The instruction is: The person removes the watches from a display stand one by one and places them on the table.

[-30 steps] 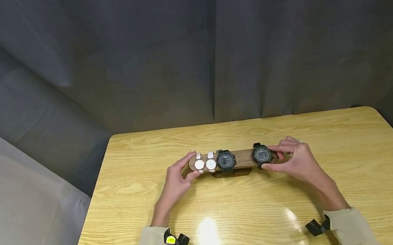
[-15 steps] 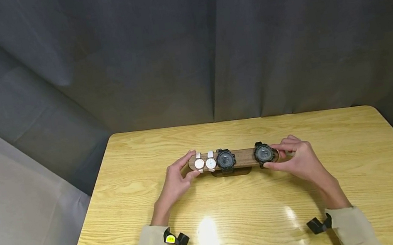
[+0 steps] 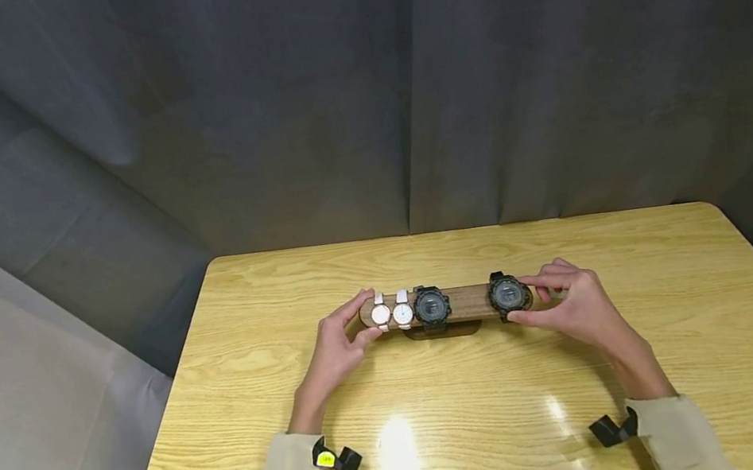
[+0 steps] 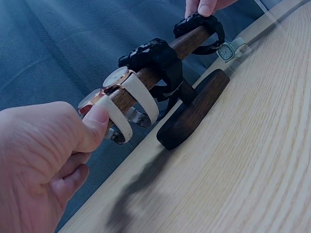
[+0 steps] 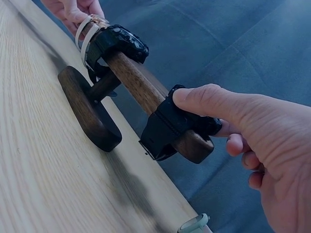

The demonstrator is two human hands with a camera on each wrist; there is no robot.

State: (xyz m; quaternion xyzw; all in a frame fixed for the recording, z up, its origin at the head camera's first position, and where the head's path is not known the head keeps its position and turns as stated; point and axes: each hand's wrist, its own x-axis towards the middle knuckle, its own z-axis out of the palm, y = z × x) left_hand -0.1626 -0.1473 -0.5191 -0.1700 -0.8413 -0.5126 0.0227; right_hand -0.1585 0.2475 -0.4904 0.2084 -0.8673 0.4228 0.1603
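My right hand [image 3: 578,309] pinches the right black watch [image 3: 508,294] between thumb and fingers; its strap loops round the bar [image 3: 470,303] near the right end, where a rounded stub of wood pokes out beyond it; the bar's long axis runs left to right between my hands, so this watch lies just left of my right palm, and my right hand is much the nearer to it. My left hand [image 3: 336,349] is clamped on the bar's left end, thumb against the strap of the outer white watch [image 3: 380,314]; the inner white watch [image 3: 403,314] sits just beside that one, then the left black watch [image 3: 433,307], then a bare stretch of wood.

The bar is brown, grained and smooth-edged; a short post [image 5: 103,88] joins it to a long, round-ended base [image 4: 194,114] of dark wood, which stands on the pale, streaky, glossy table [image 3: 471,390]; the black watches are chunky and ridged; the white ones have slim straps and round, coppery-rimmed dials. A pale watch [image 4: 226,51] seems to lie past the bar's right end; a grey curtain [image 3: 300,101] hangs behind.
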